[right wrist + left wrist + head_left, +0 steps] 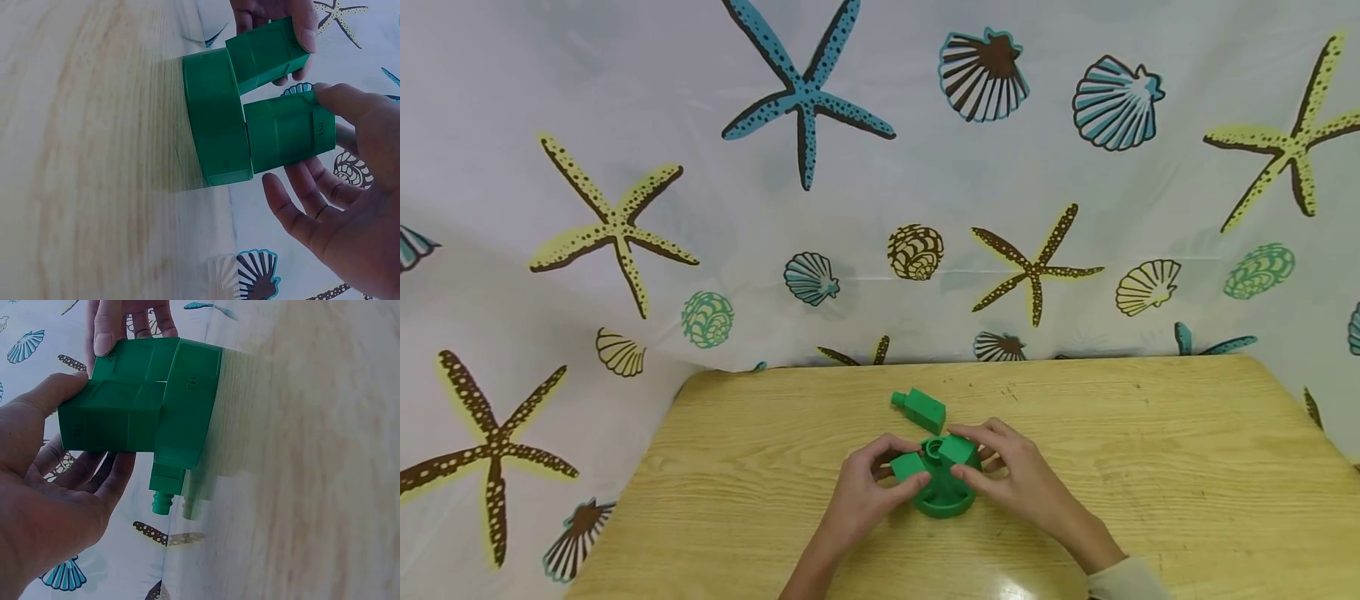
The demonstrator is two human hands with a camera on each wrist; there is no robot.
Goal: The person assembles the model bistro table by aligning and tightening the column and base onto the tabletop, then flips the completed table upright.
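Observation:
A round green base (945,505) with a ringed socket (934,450) stands on the wooden table. On its left side sits a green block (910,467), pinched between the thumb and fingers of my left hand (867,492). My right hand (1021,475) holds a second green block (959,451) by its sides, on the base's right. In the right wrist view both blocks rise from the base (219,119); how they join it is hidden. A third green block (923,410) with a ridged plug (162,503) lies behind the base, touched by neither hand.
The wooden tabletop (760,450) stretches out on both sides of the parts. At its back edge and left side hangs a white cloth (865,200) printed with starfish and shells.

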